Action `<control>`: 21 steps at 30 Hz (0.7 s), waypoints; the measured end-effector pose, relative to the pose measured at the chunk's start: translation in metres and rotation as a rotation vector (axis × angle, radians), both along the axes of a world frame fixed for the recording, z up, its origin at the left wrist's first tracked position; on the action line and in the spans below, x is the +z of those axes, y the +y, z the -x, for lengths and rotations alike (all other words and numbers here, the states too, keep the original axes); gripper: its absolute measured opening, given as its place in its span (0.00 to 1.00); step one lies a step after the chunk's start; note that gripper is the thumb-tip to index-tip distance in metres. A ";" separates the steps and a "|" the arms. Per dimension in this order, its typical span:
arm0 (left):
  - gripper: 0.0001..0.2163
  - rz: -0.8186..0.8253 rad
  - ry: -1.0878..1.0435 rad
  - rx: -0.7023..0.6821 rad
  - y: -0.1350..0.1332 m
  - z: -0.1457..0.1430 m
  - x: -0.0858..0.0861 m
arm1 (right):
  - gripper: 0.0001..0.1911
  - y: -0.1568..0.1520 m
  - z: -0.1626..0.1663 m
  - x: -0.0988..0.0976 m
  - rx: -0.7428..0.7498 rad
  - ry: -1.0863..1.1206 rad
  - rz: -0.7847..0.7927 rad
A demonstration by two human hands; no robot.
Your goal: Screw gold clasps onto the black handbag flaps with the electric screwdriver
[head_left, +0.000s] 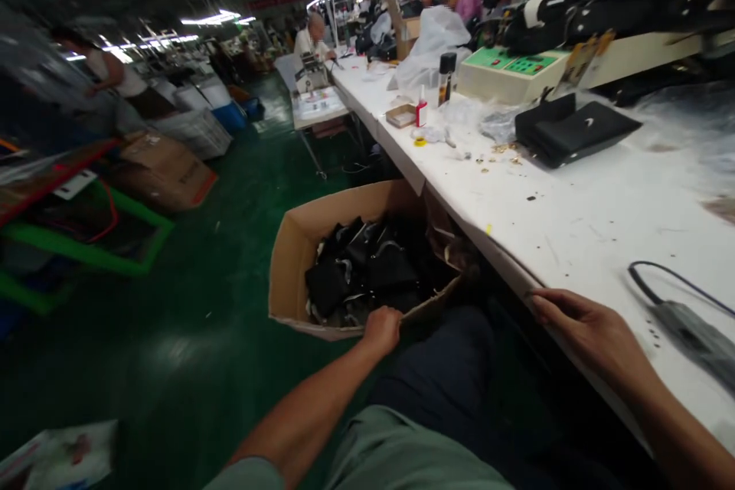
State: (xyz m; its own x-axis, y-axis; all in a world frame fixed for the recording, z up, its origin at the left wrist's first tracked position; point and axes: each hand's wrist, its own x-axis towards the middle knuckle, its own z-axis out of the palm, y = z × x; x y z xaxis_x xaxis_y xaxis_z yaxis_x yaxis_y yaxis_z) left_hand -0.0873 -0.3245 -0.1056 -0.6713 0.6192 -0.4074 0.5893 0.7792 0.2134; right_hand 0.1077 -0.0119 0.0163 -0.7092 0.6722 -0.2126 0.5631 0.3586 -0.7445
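My left hand (pixel 382 328) grips the near rim of a cardboard box (pixel 292 253) that sits on the green floor beside the table. Several black pouches (pixel 367 268) fill the box. My right hand (pixel 586 329) rests on the front edge of the long white table (pixel 574 222), its fingers curled over the edge with nothing else in them. My lap, in dark trousers, lies between the two hands.
A stack of black wallets (pixel 568 130) lies on the table, with a green control unit (pixel 505 69), glue bottles (pixel 422 111) and plastic wrap beyond. A black cable and tool (pixel 683 321) lie at right. Other people work further back. Boxes and crates stand at left.
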 end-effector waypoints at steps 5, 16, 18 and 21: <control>0.10 -0.088 -0.127 -0.040 0.016 -0.006 -0.016 | 0.20 0.021 0.052 -0.001 -0.043 -0.027 -0.148; 0.23 -0.273 -0.281 0.345 0.039 0.114 -0.095 | 0.17 0.075 0.137 -0.026 -0.063 -0.151 -0.568; 0.26 -0.238 -0.190 0.492 0.045 0.159 -0.121 | 0.19 0.075 0.140 -0.029 -0.074 -0.149 -0.613; 0.31 -0.174 -0.070 0.617 0.055 0.216 -0.155 | 0.21 0.070 0.142 -0.026 -0.057 -0.093 -0.622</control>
